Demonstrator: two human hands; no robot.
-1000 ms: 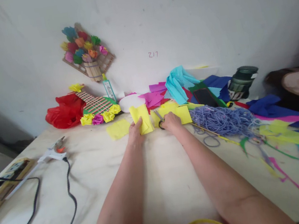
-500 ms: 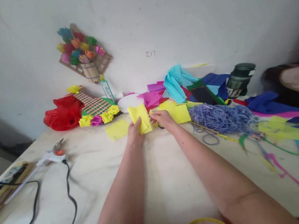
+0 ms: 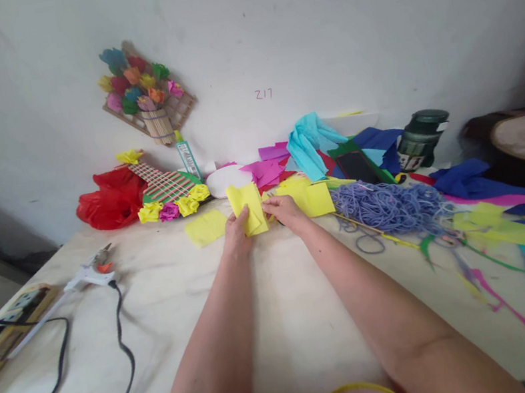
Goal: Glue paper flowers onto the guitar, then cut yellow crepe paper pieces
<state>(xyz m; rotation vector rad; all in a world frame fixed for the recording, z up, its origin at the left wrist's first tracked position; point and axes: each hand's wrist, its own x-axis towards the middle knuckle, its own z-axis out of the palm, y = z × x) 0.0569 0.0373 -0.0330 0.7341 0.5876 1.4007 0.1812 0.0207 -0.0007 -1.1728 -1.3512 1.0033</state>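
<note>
My left hand (image 3: 237, 231) grips a folded piece of yellow crepe paper (image 3: 253, 210), thumb on top. Against that paper's right edge, the fingers of my right hand (image 3: 285, 209) are pinched together on it. A small dark thing shows under the right fingers, too hidden to name. On the table to the left lies a flat yellow paper square (image 3: 207, 228). More yellow crepe paper (image 3: 318, 198) lies just beyond and right of my right hand.
Left are a glue gun (image 3: 90, 274) with a cord and a power strip (image 3: 10, 321). A flower-trimmed craft (image 3: 170, 189), a glue bottle (image 3: 187, 155) and a white disc (image 3: 228, 181) stand behind. Purple-blue yarn (image 3: 388, 205), coloured paper scraps and a dark green jar (image 3: 421, 140) are right.
My hands and the folded yellow paper have hardly moved. The right fingers sit slightly closer to the paper's edge, and less of the dark thing beneath them shows.
</note>
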